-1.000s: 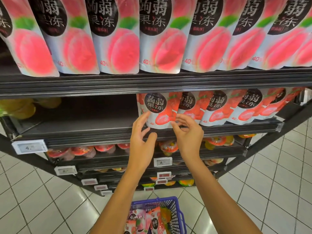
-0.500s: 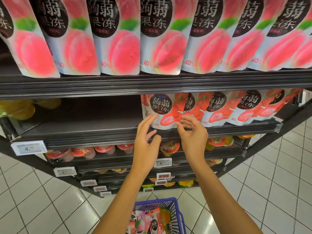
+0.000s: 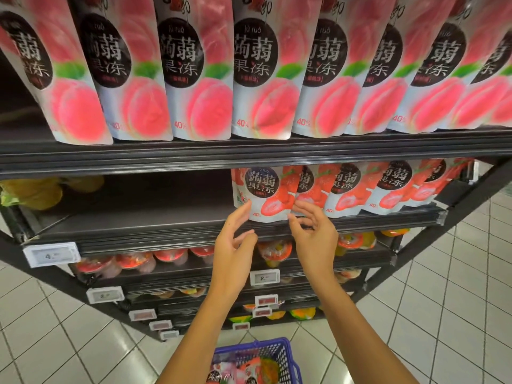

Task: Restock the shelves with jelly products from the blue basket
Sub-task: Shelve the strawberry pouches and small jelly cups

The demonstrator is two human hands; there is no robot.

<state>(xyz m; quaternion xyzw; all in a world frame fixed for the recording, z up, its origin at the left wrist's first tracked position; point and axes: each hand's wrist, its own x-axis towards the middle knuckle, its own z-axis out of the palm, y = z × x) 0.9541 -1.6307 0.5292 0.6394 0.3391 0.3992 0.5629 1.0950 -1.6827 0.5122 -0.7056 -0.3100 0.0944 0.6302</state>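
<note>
Head view. Looks up at a dark shelving unit [image 3: 468,214] standing on a white tiled floor [image 3: 55,328].

Finds the strawberry jelly pouch [image 3: 266,195] upright at the front edge of the second shelf [image 3: 138,220], about midway along it, as the leftmost of a row of strawberry pouches [image 3: 388,187] overlapping one another toward the shelf's right end.

Reaches up with the left hand [image 3: 235,250], fingers straight and loosely spread, gripping nothing. Touches the pouch's lower left corner with the index tip.

Holds the right hand [image 3: 315,239] just beside the pouch's lower right corner, fingers [image 3: 299,206] relaxed and slightly bent, clasping nothing. Cannot tell through the blur whether these fingertips touch the pouch or hang just in front of it.

Shows yellow packs [image 3: 33,192] at the left end of the same shelf, well apart from the pouch.

Shows peach jelly pouches [image 3: 260,79] side by side along the front edge of the top shelf [image 3: 249,151].

Shows red-lidded jelly cups [image 3: 135,263] on the shelf beneath the hands, and white price tags [image 3: 51,253] clipped to the front edges of several shelves.

Catches the blue basket [image 3: 277,351] at the bottom edge of the view, between the two forearms, with more jelly packs [image 3: 243,372] lying inside it.
</note>
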